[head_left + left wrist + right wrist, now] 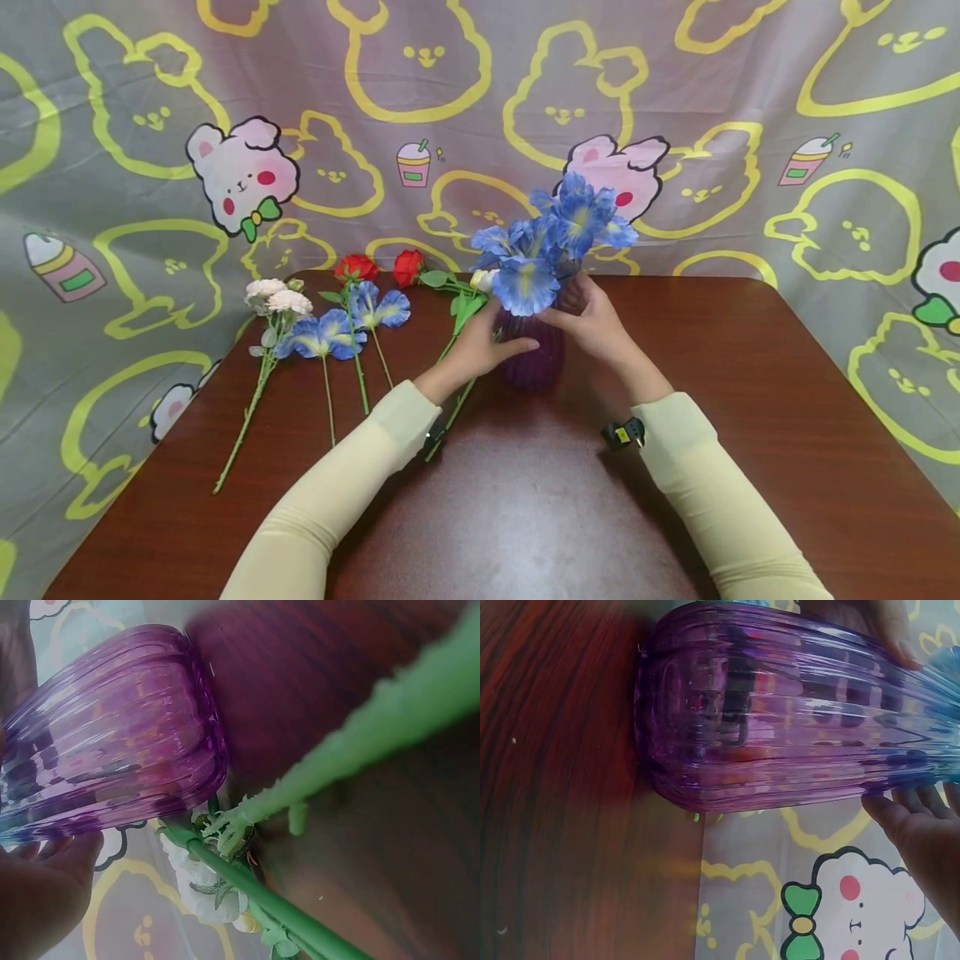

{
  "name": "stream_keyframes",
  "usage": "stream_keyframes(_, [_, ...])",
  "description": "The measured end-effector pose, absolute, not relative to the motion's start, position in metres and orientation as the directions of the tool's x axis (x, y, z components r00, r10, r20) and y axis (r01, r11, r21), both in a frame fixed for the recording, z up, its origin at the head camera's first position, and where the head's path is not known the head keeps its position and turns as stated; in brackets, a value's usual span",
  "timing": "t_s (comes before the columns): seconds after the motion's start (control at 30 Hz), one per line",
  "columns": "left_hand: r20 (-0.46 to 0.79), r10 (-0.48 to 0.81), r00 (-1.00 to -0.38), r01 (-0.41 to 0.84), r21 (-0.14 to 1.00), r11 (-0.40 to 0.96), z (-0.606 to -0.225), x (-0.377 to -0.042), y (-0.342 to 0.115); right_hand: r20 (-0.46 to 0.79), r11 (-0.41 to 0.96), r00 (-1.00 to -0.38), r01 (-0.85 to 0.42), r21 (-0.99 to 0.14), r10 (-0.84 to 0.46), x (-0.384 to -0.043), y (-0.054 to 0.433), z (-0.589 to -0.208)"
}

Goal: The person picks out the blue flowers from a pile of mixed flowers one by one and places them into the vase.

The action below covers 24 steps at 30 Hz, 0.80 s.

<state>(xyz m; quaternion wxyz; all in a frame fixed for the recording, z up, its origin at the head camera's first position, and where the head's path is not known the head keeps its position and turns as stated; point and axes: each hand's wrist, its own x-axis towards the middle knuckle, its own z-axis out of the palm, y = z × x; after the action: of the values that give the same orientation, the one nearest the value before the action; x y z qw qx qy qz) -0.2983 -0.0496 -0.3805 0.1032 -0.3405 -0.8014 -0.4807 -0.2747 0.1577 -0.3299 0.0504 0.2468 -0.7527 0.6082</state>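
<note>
A ribbed purple glass vase [534, 367] stands on the table, its neck tinted blue in the wrist views. Blue irises [528, 279] fan out over its mouth; the leaves and hands hide where their stems enter. My left hand [476, 340] holds the vase's left side, thumb across the front and fingers behind. From the other side my right hand [596, 321] grips it near the neck, fingertips [900, 814] against the glass. Beside the left hand lies a white flower [483, 280], partly covered by it. Its green stem [292, 915] runs below the vase in the left wrist view.
Left of the vase lie a pale pink flower spray [279, 300], loose blue irises [324, 335] and red roses [408, 267], their stems pointing toward the front. A patterned curtain [465, 100] hangs behind the wooden table [795, 417].
</note>
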Motion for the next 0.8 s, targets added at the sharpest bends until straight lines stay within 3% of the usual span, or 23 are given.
stream_keyframes(0.23, [0.489,0.45,-0.747,0.641,0.708,0.295,-0.378,-0.298,-0.049,0.404,0.124,-0.852,-0.465,-0.877,-0.334,-0.267,0.154,-0.323])
stream_keyframes(0.47, [0.474,0.448,-0.757,0.634,0.697,0.334,-0.374,-0.297,-0.049,0.415,0.085,-0.85,-0.463,-0.882,-0.325,-0.287,0.159,-0.344])
stream_keyframes(0.8, [0.396,0.457,-0.797,0.57,0.744,0.35,-0.367,-0.296,-0.057,0.422,0.084,-0.85,-0.468,-0.88,-0.316,-0.289,0.16,-0.348])
